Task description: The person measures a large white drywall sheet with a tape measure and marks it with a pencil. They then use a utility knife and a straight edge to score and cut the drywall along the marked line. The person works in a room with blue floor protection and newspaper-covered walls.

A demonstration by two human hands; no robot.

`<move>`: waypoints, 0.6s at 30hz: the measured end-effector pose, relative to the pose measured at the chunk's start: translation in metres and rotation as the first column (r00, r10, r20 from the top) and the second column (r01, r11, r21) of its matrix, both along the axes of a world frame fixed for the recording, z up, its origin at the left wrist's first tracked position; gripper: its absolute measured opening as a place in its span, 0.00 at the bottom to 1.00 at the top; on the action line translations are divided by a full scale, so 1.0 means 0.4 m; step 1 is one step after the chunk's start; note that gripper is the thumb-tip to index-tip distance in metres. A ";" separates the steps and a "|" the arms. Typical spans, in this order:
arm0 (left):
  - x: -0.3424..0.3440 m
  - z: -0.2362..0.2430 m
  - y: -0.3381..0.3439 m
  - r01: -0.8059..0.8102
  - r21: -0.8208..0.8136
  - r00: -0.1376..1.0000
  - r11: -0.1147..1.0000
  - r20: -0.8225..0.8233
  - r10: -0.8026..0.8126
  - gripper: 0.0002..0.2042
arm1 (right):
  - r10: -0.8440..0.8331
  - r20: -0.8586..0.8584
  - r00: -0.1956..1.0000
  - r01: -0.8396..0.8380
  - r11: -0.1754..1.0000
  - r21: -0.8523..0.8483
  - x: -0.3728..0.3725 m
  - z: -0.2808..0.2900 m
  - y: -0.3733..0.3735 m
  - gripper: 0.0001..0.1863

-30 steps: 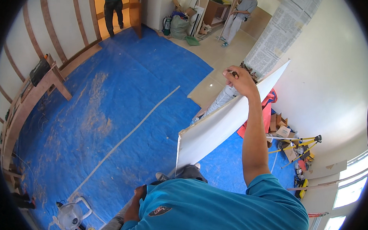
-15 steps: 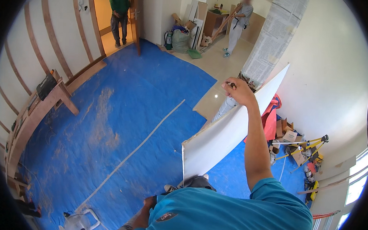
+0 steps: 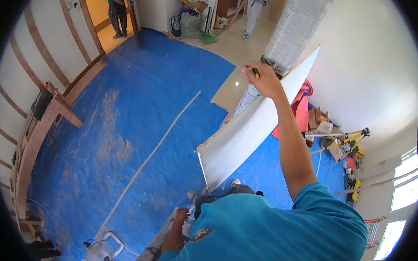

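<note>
My right hand (image 3: 262, 79) is raised with bent fingers closed round a small dark tool (image 3: 254, 72), just above the top edge of a tilted white board (image 3: 241, 143). Behind the board stands a newspaper-covered column (image 3: 297, 29), with a wrapped white length (image 3: 245, 102) beside its lower part. My left hand (image 3: 182, 214) is low near my body, fingers curled, beside a grey length at the lower edge; what it holds, if anything, is too small to make out. My shoes show below the board.
Blue sheeting (image 3: 154, 105) covers the floor. One person (image 3: 116, 12) stands in the doorway, another (image 3: 253, 18) at the back. A wooden bench (image 3: 67, 115) lines the left wall. Red material (image 3: 299, 116), cartons and a yellow tripod (image 3: 339, 143) are right; a clear appliance (image 3: 100, 251) lies lower left.
The view has shifted, so the board and my right hand appear higher and further left. My left hand has come further into sight. The person in the doorway has turned round.
</note>
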State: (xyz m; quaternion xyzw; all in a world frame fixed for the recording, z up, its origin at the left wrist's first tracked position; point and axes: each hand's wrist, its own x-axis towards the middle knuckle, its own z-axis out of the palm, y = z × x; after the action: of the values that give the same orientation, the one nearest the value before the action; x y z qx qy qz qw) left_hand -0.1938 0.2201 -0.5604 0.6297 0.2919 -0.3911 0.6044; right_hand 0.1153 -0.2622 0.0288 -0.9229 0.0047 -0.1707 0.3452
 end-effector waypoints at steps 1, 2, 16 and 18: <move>0.006 0.004 -0.006 0.062 0.065 0.998 0.996 -0.021 -0.060 0.19 | 0.029 0.079 0.996 -0.033 0.998 0.050 -0.011 0.002 0.005 0.17; 0.008 0.008 -0.016 0.087 0.101 0.996 0.991 0.013 -0.089 0.18 | 0.045 0.138 0.989 -0.063 0.990 0.124 -0.022 0.003 0.010 0.12; -0.019 0.106 -0.324 -0.088 -0.117 0.992 0.989 -0.104 0.075 0.11 | 0.280 -0.206 0.938 -0.195 0.914 0.355 -0.581 -0.140 -0.393 0.20; -0.009 0.120 -0.416 0.080 -0.067 0.994 0.995 -0.071 -0.084 0.12 | 0.179 -0.145 0.973 -0.123 0.937 0.328 -0.690 -0.245 -0.535 0.17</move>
State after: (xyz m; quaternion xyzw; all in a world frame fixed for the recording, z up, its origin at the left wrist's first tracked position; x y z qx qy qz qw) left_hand -0.1973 0.0536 -0.5123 0.6065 0.2750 -0.4477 0.5967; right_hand -0.1608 -0.4762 -0.0692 -0.8644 -0.0093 -0.0602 0.4991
